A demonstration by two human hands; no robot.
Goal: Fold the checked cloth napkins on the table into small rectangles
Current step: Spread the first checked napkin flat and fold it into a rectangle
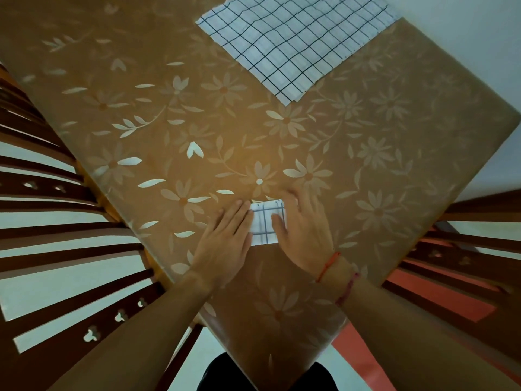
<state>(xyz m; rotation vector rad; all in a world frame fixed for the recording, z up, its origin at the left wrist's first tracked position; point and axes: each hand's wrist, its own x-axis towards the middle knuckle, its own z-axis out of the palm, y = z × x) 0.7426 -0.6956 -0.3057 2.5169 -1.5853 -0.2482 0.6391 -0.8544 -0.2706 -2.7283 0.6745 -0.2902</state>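
Observation:
A small folded white napkin with dark checks (265, 221) lies near the table's front corner. My left hand (225, 241) lies flat on its left edge, fingers together and stretched out. My right hand (303, 232) presses flat on its right side, covering part of it. Neither hand grips the cloth; both rest palm down. At the far side of the table a stack of larger unfolded checked napkins (293, 43) lies spread flat, well beyond both hands.
The table (169, 122) wears a brown cloth with pale flowers, and its corner points toward me. Wooden slatted chair backs stand at the left (42, 221) and right (465, 249). A white wall lies beyond the far right edge.

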